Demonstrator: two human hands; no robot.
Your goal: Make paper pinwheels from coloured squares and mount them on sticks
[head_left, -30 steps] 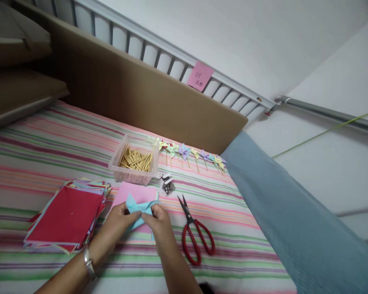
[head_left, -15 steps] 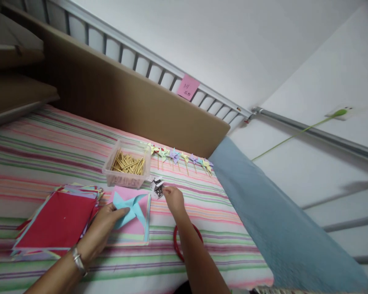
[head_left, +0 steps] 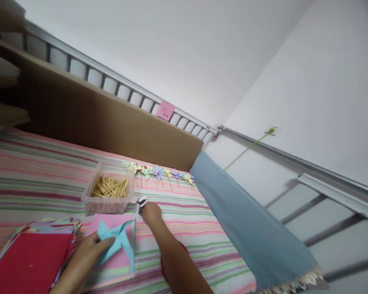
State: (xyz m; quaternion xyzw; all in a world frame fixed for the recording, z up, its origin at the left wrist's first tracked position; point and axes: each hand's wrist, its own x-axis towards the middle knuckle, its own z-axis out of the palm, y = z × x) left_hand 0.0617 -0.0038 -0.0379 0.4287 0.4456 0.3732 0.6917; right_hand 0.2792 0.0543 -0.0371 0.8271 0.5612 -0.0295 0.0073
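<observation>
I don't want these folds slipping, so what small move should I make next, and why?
Probably take a piece from the small box with your right hand, which is right at it, though the contents are mostly hidden. Your left hand holds the folded blue pinwheel; I see no fastener at its centre.

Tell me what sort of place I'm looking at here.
Probably a bedroom or dormitory, though I can't be certain: a barred rail runs along the far side, a striped cloth spreads like a bedsheet, and a second rail shows at right.
</observation>
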